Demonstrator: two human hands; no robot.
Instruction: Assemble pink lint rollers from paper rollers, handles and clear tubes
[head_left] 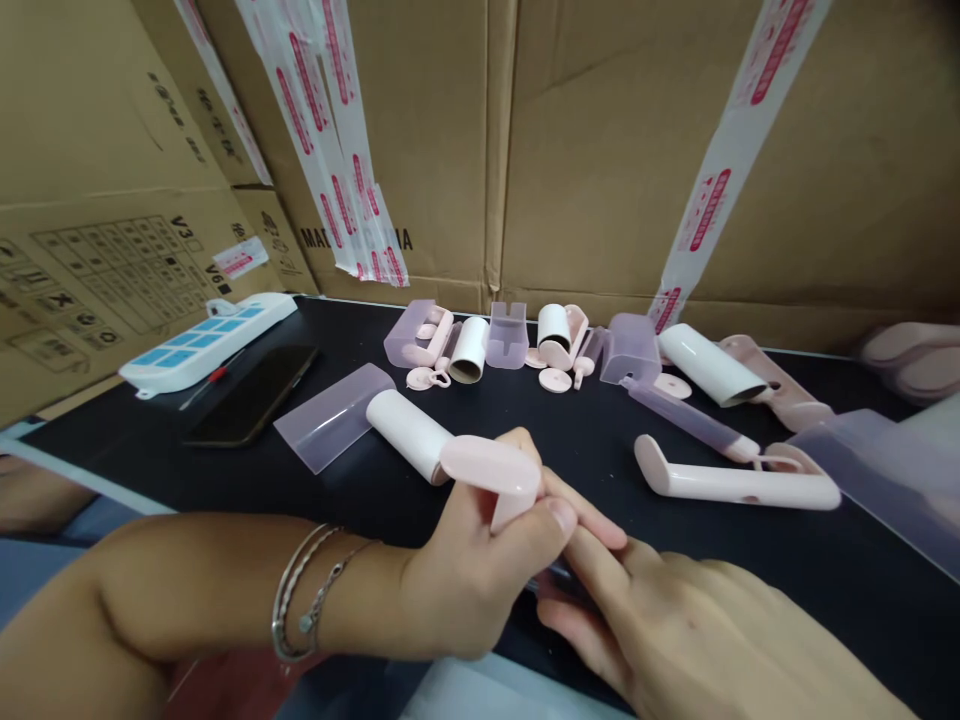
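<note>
My left hand (476, 560), with bracelets at the wrist, is closed around a pale pink plastic bracket (491, 465) whose rounded end sticks up above the thumb. Against it, my right hand (690, 620) has its fingers bent together; a dark, glossy bit shows between the hands, but what the right fingers grip is hidden. Just beyond the left hand lie a white tube (409, 430) and a translucent purple sleeve (337, 415). A similar pink bracket (750, 485) rests on the black table to the right.
Along the cardboard wall (600, 150) stand several purple covers (630, 348), white tubes (712, 365) and pink discs (555, 380). At left are a phone (255, 395) and a white case with blue lids (210, 340). Another person's arm (45, 490) shows at the left edge.
</note>
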